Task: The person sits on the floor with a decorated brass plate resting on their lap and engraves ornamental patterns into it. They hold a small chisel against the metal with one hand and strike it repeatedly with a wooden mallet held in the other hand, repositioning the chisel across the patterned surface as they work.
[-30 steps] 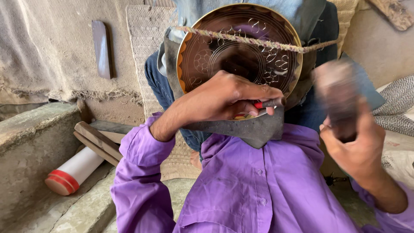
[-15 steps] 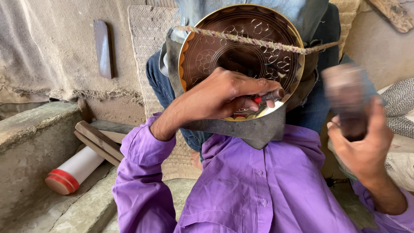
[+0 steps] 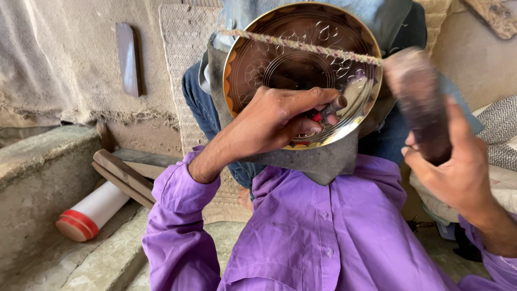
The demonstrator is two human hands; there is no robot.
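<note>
A round engraved metal plate (image 3: 285, 59) leans upright on a grey pad against my knees, with a twisted cord (image 3: 301, 46) stretched across it. My left hand (image 3: 272, 121) rests against the plate's lower part and pinches a small metal punch (image 3: 336, 103) with its tip on the plate. My right hand (image 3: 458, 167) is raised to the right of the plate and grips a dark wooden mallet (image 3: 417, 102), blurred from motion. My purple sleeves and shirt fill the lower view.
A white cylinder with a red cap (image 3: 89, 213) lies at lower left beside wooden slats (image 3: 124, 175). A concrete ledge (image 3: 37, 167) runs along the left. A dark flat piece (image 3: 129, 59) leans on the cloth-covered wall. Patterned fabric (image 3: 498, 124) lies at right.
The view has drawn closer to the plate. My right hand with the mallet has shifted slightly while swinging. My left hand keeps the punch on the plate.
</note>
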